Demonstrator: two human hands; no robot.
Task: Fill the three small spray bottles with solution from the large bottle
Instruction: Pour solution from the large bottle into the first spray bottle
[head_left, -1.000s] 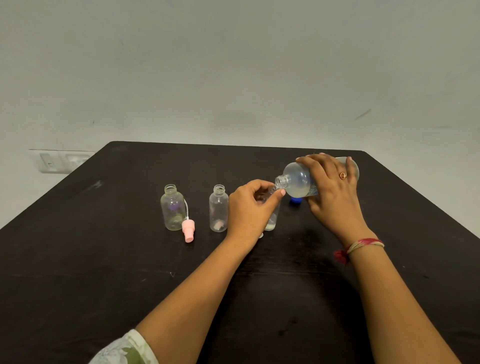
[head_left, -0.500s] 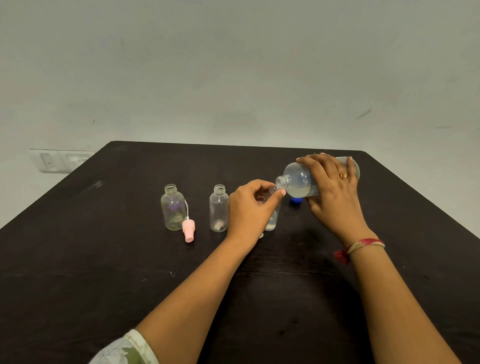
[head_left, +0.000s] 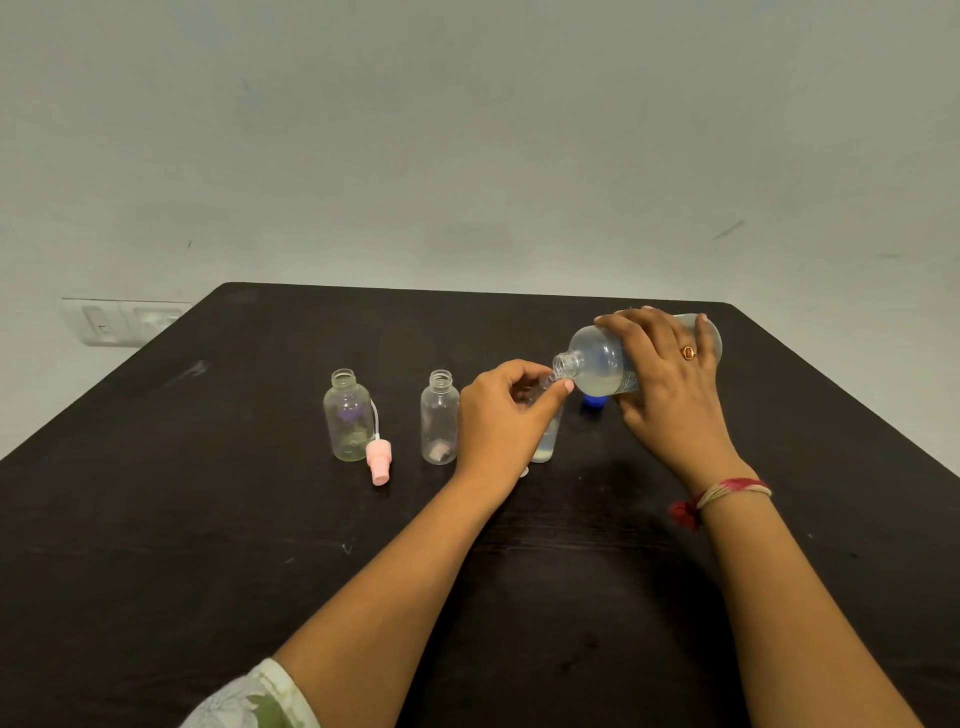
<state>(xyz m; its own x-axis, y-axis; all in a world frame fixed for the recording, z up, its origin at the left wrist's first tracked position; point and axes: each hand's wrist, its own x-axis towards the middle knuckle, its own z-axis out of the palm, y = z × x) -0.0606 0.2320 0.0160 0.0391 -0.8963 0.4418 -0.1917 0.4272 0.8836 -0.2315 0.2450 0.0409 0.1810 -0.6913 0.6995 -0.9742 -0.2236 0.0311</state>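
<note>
My right hand (head_left: 670, 384) grips the large clear bottle (head_left: 600, 366), tipped on its side with its open mouth pointing left and cloudy liquid pooled low inside. Its mouth sits just above a small clear bottle (head_left: 545, 441) that my left hand (head_left: 501, 415) holds upright on the table; this bottle has some liquid at the bottom and is mostly hidden by my fingers. Two other small open bottles stand to the left: the middle one (head_left: 439, 418) and the left one (head_left: 347, 415). Both look nearly empty.
A pink spray cap (head_left: 378, 460) with its white tube lies beside the left bottle. A blue cap (head_left: 594, 401) sits on the dark table (head_left: 208, 519) behind the large bottle. A white wall socket (head_left: 124, 322) is at the far left.
Almost nothing has moved. The large bottle stays tipped over the small bottle, and both hands keep their hold.
</note>
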